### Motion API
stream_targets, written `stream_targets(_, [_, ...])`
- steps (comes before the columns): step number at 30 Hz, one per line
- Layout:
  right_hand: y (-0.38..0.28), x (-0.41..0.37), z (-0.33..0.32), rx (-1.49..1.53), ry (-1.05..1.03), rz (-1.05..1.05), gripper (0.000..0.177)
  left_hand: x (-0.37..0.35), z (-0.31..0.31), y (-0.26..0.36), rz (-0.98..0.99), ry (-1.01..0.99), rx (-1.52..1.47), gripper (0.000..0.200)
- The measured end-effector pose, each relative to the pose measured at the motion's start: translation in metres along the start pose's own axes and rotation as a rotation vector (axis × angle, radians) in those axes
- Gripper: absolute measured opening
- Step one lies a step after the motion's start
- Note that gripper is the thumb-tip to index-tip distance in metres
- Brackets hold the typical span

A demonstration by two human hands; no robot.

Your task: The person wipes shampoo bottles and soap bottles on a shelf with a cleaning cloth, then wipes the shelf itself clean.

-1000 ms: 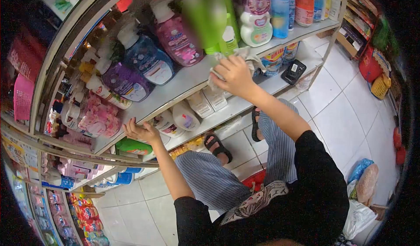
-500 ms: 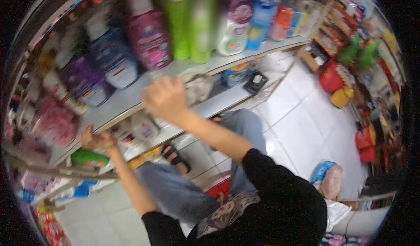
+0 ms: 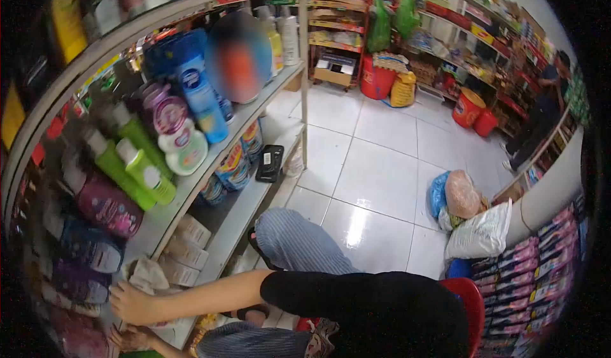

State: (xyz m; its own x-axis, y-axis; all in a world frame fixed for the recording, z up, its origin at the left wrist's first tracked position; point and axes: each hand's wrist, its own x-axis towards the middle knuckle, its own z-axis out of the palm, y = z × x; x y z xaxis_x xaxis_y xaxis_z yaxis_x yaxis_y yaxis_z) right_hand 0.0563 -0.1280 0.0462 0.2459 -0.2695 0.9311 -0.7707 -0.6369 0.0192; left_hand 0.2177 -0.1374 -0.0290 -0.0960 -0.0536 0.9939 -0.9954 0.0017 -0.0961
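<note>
My right hand (image 3: 132, 304) is closed at the front edge of the shelf (image 3: 167, 205), at lower left. A crumpled greyish-white cloth (image 3: 147, 275) bunches out beside it and appears gripped in it; the fingertips are partly hidden. Just below, my left hand (image 3: 132, 339) reaches to the shelf edge with fingers apart, holding nothing I can see. Nearest the hands stand a purple bottle (image 3: 79, 283), a dark blue bottle (image 3: 92, 246) and a maroon bottle (image 3: 107, 205), all blurred.
Green bottles (image 3: 149, 175) and a white-and-purple bottle (image 3: 181, 135) stand farther along the shelf. Small boxes (image 3: 186, 250) and a black device (image 3: 270, 163) sit on the lower shelf. White sacks (image 3: 480, 234) lie on the tiled floor (image 3: 375, 167); a person (image 3: 544, 106) stands far right.
The view has swung toward the aisle, so both hands now appear at lower left. My right hand, with the cloth beside it, has shifted along the shelf edge toward the purple bottle.
</note>
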Motion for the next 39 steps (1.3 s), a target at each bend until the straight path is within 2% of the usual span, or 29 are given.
stream_targets(2, [0.001,0.004,-0.005,0.109,-0.226,-0.074,0.024,-0.001,0.001,-0.004,-0.002,0.003,-0.089,0.04])
stream_targets(3, [0.005,0.007,-0.004,0.098,-0.191,-0.052,0.024,0.005,-0.004,-0.001,-0.021,-0.015,-0.042,0.042])
stream_targets(5, [0.026,0.002,-0.009,0.299,-0.28,-0.213,0.026,0.007,-0.005,0.0,-0.033,-0.025,-0.015,0.044])
stream_targets(6, [0.038,-0.001,-0.013,0.236,-0.229,-0.286,0.022,0.007,-0.004,-0.002,0.022,-0.002,-0.018,0.044])
stream_targets(7, [0.05,-0.004,-0.02,0.226,-0.215,-0.275,0.022,0.009,-0.004,0.0,0.076,0.02,-0.015,0.045])
stream_targets(8, [0.061,-0.005,-0.027,0.222,-0.289,-0.251,0.022,0.013,-0.011,0.006,-0.023,-0.057,0.097,0.043])
stream_targets(9, [0.071,-0.006,-0.032,0.227,-0.358,-0.228,0.021,0.015,-0.013,0.006,0.005,-0.051,0.101,0.043])
stream_targets(11, [0.099,-0.015,-0.042,0.333,-0.202,-0.22,0.022,0.015,-0.016,0.002,-0.052,-0.127,0.13,0.041])
stream_targets(12, [0.111,-0.017,-0.05,0.292,-0.186,-0.234,0.022,0.019,-0.022,0.007,-0.014,-0.103,0.068,0.042])
stream_targets(13, [0.122,-0.019,-0.06,0.252,-0.168,-0.248,0.022,0.024,-0.026,0.016,-0.053,-0.107,0.013,0.051])
stream_targets(15, [0.14,-0.02,-0.086,0.289,-0.2,-0.172,0.021,0.039,-0.035,0.032,-0.086,-0.109,-0.104,0.051])
stream_targets(18, [0.154,-0.025,-0.092,0.26,-0.151,-0.132,0.02,0.025,-0.025,0.014,-0.092,-0.109,-0.151,0.047])
stream_targets(20, [0.145,-0.024,-0.091,0.277,-0.124,-0.117,0.02,0.022,-0.023,0.014,-0.098,-0.088,-0.128,0.045])
stream_targets(22, [0.136,-0.023,-0.092,0.035,0.006,0.035,0.019,0.025,-0.027,0.026,-0.088,-0.077,-0.081,0.045])
stream_targets(23, [0.131,-0.021,-0.091,0.048,0.005,0.015,0.019,0.027,-0.029,0.033,-0.101,-0.069,-0.062,0.045])
stream_targets(26, [0.113,-0.017,-0.08,-0.065,-0.084,0.173,0.014,0.027,-0.031,0.035,-0.179,-0.115,-0.091,0.049])
stream_targets(29, [0.093,-0.011,-0.072,-0.048,-0.018,0.14,0.013,0.027,-0.029,0.039,-0.23,-0.092,-0.127,0.051])
stream_targets(33, [0.061,-0.005,-0.054,0.061,-0.041,0.049,0.013,0.024,-0.025,0.032,-0.227,-0.063,-0.147,0.054])
stream_targets(39, [0.037,0.0,-0.031,0.094,-0.027,-0.038,0.011,0.024,-0.024,0.03,-0.21,-0.054,-0.146,0.043])
